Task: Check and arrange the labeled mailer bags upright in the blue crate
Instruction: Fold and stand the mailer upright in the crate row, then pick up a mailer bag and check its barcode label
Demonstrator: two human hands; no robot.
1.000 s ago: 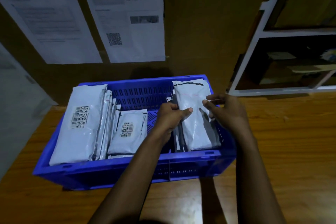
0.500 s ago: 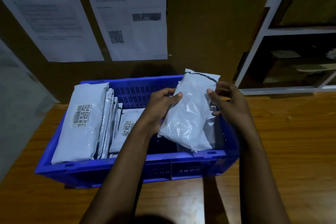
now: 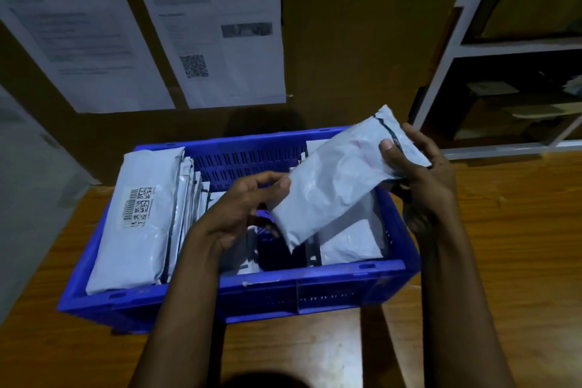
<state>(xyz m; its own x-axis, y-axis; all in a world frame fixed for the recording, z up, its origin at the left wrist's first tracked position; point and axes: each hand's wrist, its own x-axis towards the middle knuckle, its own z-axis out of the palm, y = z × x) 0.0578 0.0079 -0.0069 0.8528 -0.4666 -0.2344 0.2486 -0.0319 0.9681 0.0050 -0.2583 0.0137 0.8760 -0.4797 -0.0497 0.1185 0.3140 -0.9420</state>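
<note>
While both hands held it above the blue crate (image 3: 315, 288), white mailer bag (image 3: 333, 179) tilted diagonally; right hand (image 3: 422, 179) fingers gripped its upper end, left hand (image 3: 242, 208) fingers pinched lower edge; labeled bags (image 3: 138, 217) stood upright at crate's left

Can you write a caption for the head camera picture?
Both hands, left hand and right hand, hold a white mailer bag tilted above the blue crate.

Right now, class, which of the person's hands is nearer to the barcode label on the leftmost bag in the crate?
Left. The left hand is just right of the barcode label; the right hand is beyond the crate's far side.
</note>
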